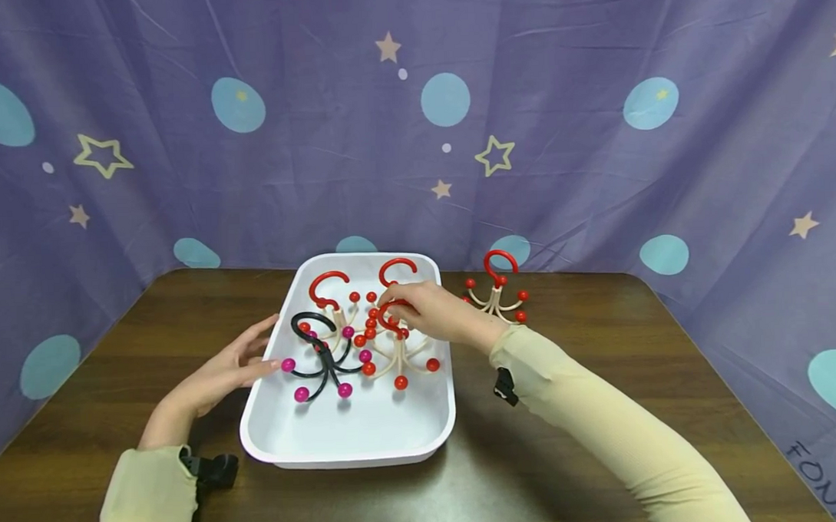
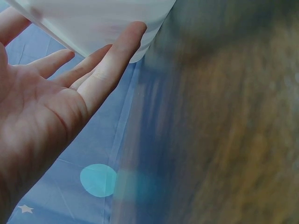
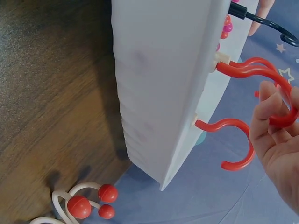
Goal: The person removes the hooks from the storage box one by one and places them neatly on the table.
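My right hand (image 1: 439, 310) pinches the red hooked handle of a cream massager (image 1: 400, 352) with red ball tips, in the right half of a white tray (image 1: 349, 455). That massager stands upright, its balls low over the tray floor. In the right wrist view my curled fingers (image 3: 267, 112) meet on the red hook (image 3: 261, 71). My left hand (image 1: 217, 373) is at the tray's left side, thumb at the rim and fingers extended along the outer wall, as the left wrist view also shows. Close to it stands a black massager (image 1: 326, 359) with magenta balls.
Two more red-handled massagers stand in the tray, one with its hook (image 1: 329, 276) at the left, another with its hook (image 1: 397, 262) at the back. Outside, right of the tray, another red-and-cream massager (image 1: 495, 295) stands on the wooden table (image 1: 566, 348). A purple curtain (image 1: 560, 171) hangs behind.
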A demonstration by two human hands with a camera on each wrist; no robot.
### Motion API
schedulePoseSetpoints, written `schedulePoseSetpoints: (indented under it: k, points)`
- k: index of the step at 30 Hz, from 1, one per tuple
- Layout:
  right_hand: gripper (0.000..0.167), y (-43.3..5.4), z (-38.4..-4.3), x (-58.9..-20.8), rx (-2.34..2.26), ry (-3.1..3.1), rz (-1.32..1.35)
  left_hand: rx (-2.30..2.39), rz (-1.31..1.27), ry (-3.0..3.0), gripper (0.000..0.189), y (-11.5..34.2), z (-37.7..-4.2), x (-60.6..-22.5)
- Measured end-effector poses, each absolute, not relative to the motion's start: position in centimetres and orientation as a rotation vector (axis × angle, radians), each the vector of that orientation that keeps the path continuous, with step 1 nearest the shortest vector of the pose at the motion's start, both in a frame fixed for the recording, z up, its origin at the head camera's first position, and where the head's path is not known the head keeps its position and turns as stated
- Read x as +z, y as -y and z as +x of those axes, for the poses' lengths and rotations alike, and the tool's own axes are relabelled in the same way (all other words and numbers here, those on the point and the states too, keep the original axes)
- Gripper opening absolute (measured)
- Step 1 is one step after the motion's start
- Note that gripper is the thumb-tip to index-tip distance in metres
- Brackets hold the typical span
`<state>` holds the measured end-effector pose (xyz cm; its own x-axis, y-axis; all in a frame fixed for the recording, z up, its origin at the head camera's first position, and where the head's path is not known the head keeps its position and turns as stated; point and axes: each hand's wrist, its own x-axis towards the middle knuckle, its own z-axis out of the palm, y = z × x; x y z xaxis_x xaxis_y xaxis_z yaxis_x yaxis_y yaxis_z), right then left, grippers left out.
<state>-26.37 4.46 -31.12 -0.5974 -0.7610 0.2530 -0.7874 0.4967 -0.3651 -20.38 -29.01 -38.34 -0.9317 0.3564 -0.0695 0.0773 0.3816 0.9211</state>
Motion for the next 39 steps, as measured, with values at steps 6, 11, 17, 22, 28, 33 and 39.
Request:
schedulePoseSetpoints:
  k: [6,11,17,22,28,33,39]
  points:
    - [0.018,-4.6,-26.2,-30.9,0.689,2.669,1.384,1.570,0.383,-2.387,0.078,29.0,-20.4,-38.4]
    - [0.017,-4.7,-26.2,-30.5,0.690,2.639,1.374,1.577,0.386,-2.381,0.077,29.0,-20.4,-38.5]
    - [0.015,-5.0,-26.1,-30.0,0.720,2.588,1.392,1.588,0.389,-2.375,0.077,29.1,-20.5,-38.5]
    - [0.016,-5.1,-25.8,-29.6,0.745,2.561,1.411,1.585,0.389,-2.379,0.077,29.2,-20.5,-38.7]
    - [0.016,-5.3,-25.4,-29.1,0.761,2.562,1.426,1.598,0.394,-2.377,0.076,29.2,-20.5,-38.7]
    - [0.016,-5.5,-25.2,-28.7,0.761,2.551,1.420,1.592,0.389,-2.377,0.076,29.2,-20.5,-38.7]
    - [0.017,-6.1,-25.1,-28.0,0.757,2.509,1.418,1.587,0.381,-2.378,0.076,29.1,-20.5,-38.6]
